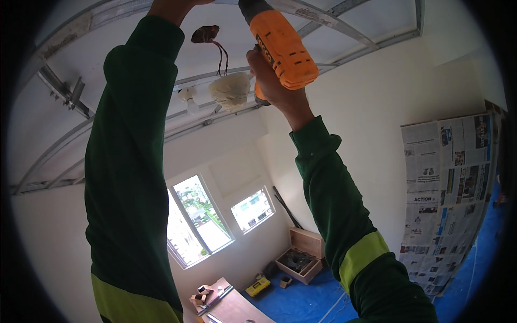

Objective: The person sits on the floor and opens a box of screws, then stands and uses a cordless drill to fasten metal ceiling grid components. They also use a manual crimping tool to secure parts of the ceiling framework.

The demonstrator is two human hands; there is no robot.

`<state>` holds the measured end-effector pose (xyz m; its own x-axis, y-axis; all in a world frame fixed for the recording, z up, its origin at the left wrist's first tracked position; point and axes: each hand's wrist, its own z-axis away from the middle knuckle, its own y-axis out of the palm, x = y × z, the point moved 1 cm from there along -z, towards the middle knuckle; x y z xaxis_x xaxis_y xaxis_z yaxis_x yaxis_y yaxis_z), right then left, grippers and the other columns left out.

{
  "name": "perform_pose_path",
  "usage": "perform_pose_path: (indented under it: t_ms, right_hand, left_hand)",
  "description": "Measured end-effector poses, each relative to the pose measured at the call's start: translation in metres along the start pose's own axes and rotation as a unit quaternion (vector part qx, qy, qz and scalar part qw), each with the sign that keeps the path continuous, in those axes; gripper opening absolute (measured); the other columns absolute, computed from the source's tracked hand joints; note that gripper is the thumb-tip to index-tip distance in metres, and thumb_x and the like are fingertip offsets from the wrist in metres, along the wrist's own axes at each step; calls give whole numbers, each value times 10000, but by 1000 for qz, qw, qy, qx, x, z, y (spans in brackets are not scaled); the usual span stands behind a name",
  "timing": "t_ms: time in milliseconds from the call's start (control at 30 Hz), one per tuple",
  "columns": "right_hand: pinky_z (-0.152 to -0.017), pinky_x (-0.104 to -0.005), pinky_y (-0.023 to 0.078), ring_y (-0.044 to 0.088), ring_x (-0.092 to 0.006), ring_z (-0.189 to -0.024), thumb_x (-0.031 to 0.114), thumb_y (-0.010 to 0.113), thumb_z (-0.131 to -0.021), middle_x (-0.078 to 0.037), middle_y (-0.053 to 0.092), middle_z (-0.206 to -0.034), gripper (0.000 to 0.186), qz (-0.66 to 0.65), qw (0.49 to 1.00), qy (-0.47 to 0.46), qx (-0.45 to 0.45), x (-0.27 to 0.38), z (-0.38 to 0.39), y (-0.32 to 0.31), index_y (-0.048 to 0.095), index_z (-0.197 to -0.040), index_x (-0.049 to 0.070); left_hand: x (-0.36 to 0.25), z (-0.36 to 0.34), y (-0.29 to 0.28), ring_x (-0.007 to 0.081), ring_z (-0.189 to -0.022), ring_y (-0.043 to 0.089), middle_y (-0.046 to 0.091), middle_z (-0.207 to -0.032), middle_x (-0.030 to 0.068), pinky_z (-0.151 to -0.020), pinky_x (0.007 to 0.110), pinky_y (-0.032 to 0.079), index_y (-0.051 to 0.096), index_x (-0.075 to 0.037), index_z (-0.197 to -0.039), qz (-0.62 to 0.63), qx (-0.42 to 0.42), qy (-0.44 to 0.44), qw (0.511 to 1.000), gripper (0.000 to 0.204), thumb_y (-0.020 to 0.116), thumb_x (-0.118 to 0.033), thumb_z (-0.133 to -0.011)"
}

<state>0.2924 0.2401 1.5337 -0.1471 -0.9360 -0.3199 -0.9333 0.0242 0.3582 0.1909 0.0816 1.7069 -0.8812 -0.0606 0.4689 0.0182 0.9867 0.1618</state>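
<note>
Overhead, my right hand [274, 85] is wrapped round the handle of an orange cordless drill [284, 49]. The drill tilts up toward the ceiling frame, and its dark front end runs out at the top edge. My left hand [175, 6] reaches up beside the metal ceiling channel [107, 19]; most of it is cut off by the top edge, so its fingers and anything in them are hidden. Between my arms, red and dark wires [222, 56] hang from a ceiling hole [205, 34] above a pale, wrapped, bowl-shaped thing [230, 90].
A bulb [191, 102] hangs near the wires. Newspaper sheets [444, 199] cover a tall panel at right. Below are a blue floor sheet [323, 290], an open wooden box [299, 264], a yellow case [258, 286] and a board [242, 307] bearing metal pieces. Windows [202, 215] stand behind.
</note>
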Motion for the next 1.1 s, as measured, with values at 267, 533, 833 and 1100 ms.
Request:
perform_pose_path:
  t_ms: [267,533,833,1100]
  right_hand:
    - [-649,-321,530,644,-128,-692,143,716,-978,7,676,-798,86,64,996,-54,22,-1,-3,-10,688,-967,63]
    - [-749,-348,590,734,-215,-815,103,790,-947,-37,756,-965,187,145,986,-78,38,-3,-2,-18,709,-1108,56]
    - [-835,-387,618,745,-240,-890,149,837,-950,-83,741,-1019,377,173,982,-56,50,1,-2,-32,653,-1259,36]
    - [-725,-337,556,669,-136,-797,219,789,-977,-7,686,-898,240,130,991,-27,20,-11,5,-12,685,-1126,64]
  left_hand:
    - [0,4,-2,378,-1040,777,813,-1044,198,-937,524,576,837,-23,-1031,13,-8,2,1000,813,480,-753,-1044]
    - [-5,4,-6,355,-1017,781,814,-1002,184,-920,513,575,839,-26,-1015,22,31,-24,999,794,497,-741,-1048]
    - [-6,2,-12,349,-1012,781,816,-1008,178,-911,497,577,842,-36,-1019,4,51,-31,998,774,520,-739,-1040]
    - [-2,5,-6,355,-1023,782,818,-1030,178,-924,498,583,842,-41,-1045,17,0,0,1000,764,533,-739,-1031]
